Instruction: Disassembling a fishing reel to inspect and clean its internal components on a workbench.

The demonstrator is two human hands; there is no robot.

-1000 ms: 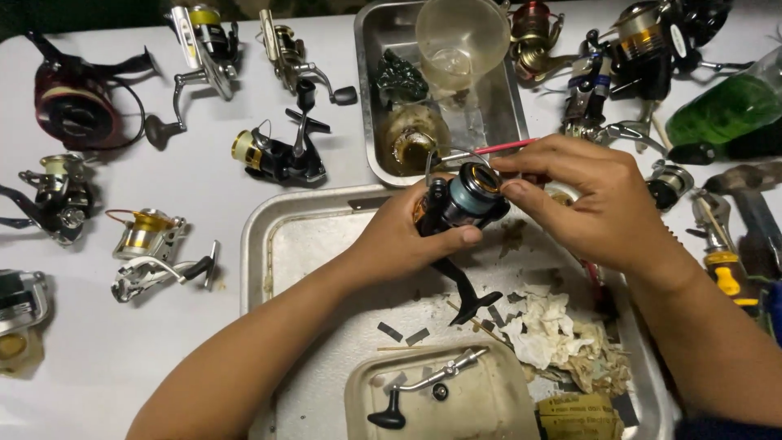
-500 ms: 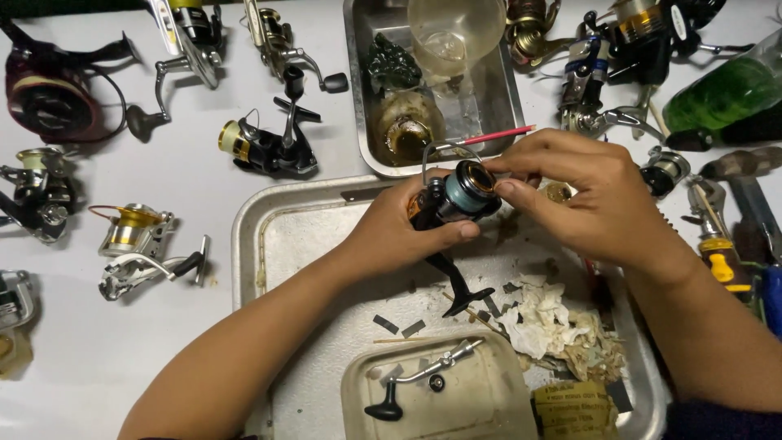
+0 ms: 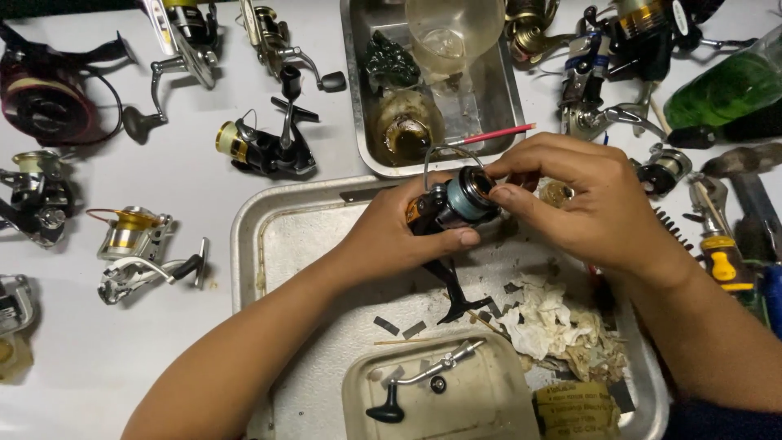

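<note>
Along the left edge of the white bench (image 3: 163, 358) lie a gold-spooled silver spinning reel (image 3: 134, 244) and other reels, with bare room below them. The large dented metal tray (image 3: 293, 244) holds dark scraps, a crumpled stained paper wad (image 3: 554, 322) and a cream plastic lid (image 3: 481, 403) carrying a detached silver crank handle (image 3: 423, 379). Above the tray's upper half, the left hand (image 3: 391, 236) is clenched around the black spinning reel with pale blue spool (image 3: 456, 204); the right hand (image 3: 586, 200) pinches the spool's front. Behind, the smaller steel tray (image 3: 358, 98) contains a clear plastic funnel (image 3: 452, 33) and a grimy round jar (image 3: 406, 130). Tools crowd the right edge.
</note>
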